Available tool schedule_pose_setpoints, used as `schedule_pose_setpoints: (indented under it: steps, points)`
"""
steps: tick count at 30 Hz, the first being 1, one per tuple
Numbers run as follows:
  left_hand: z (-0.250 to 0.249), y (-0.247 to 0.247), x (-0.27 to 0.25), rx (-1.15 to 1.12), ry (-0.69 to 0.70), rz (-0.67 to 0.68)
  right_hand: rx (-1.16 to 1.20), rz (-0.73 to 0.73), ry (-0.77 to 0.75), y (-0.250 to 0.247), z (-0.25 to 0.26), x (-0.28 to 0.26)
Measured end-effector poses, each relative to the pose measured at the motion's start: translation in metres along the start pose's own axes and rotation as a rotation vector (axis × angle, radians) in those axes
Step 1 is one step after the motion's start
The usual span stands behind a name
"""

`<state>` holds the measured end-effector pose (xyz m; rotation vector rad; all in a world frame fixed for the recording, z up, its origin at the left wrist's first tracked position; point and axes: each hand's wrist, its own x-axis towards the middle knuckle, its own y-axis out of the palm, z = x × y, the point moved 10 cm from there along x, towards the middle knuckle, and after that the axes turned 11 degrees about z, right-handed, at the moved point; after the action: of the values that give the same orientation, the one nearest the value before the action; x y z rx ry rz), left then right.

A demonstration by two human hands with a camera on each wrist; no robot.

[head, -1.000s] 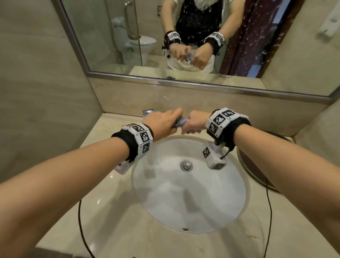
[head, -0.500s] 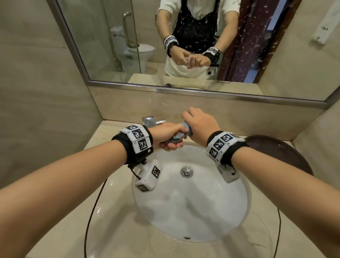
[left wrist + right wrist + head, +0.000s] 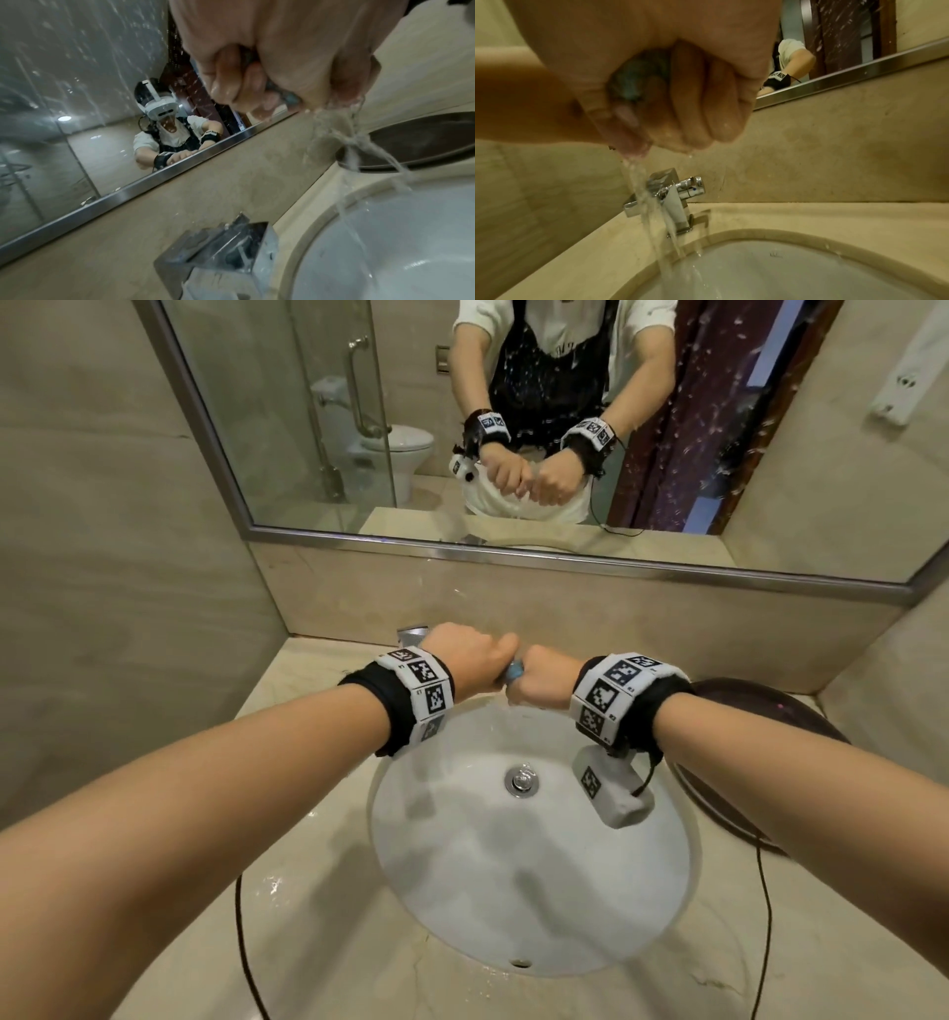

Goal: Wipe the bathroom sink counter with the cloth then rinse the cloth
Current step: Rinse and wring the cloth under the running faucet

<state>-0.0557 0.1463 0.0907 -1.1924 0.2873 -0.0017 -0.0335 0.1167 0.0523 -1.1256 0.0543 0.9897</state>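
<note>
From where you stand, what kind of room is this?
A bathroom, perhaps a hotel's. A white sink basin sits in a beige stone counter with a chrome faucet, and the wall mirror reflects a toilet behind a glass shower door.

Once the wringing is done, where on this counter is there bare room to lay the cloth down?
Bare counter lies left of the sink, crossed by a black cable, and along the front edge. The right side is crowded by a dark basin; the faucet takes the back.
</note>
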Motion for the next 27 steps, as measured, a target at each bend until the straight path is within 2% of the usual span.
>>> schedule_pose_setpoints:
  steps: [3, 7, 9, 10, 12, 15, 18, 20, 22, 25, 27]
  points:
    - [0.0, -0.004, 0.001, -0.012, 0.019, -0.045, 0.146, -0.016, -0.006, 0.0, -0.007, -0.003]
    - [-0.007, -0.009, -0.007, -0.081, 0.158, -0.125, 0.082, -0.044, -0.06, -0.009, -0.002, -0.007]
    - [-0.012, -0.009, -0.005, -0.049, 0.196, -0.186, 0.039, -0.06, -0.021, -0.017, -0.005, -0.006]
    - [-0.011, -0.009, -0.004, -0.095, 0.19, -0.171, 0.022, -0.065, 0.013, -0.02, -0.009, -0.005]
    - [0.002, -0.007, 0.002, -0.166, 0.078, -0.13, -0.045, -0.116, 0.043, -0.03, -0.012, -0.003]
    - [0.021, -0.001, 0.005, -0.522, -0.038, -0.101, -0.182, -0.366, 0.003, -0.053, -0.006, -0.015]
    - [0.036, 0.01, 0.007, -1.095, -0.099, -0.102, -0.331, -0.633, -0.17, -0.067, 0.012, -0.036]
    - [0.03, 0.022, 0.009, -1.554, -0.065, -0.012, -0.451, -0.669, -0.266, -0.059, 0.019, -0.04]
    - [0.009, 0.025, 0.005, -1.816, 0.0, 0.159, -0.511, -0.68, -0.312, -0.053, 0.019, -0.04]
    - [-0.021, 0.022, -0.001, -1.908, 0.156, 0.43, -0.521, -0.722, -0.393, -0.055, 0.027, -0.049]
    - [-0.026, 0.02, 0.0, -1.887, 0.203, 0.535, -0.547, -0.688, -0.402, -0.057, 0.029, -0.051]
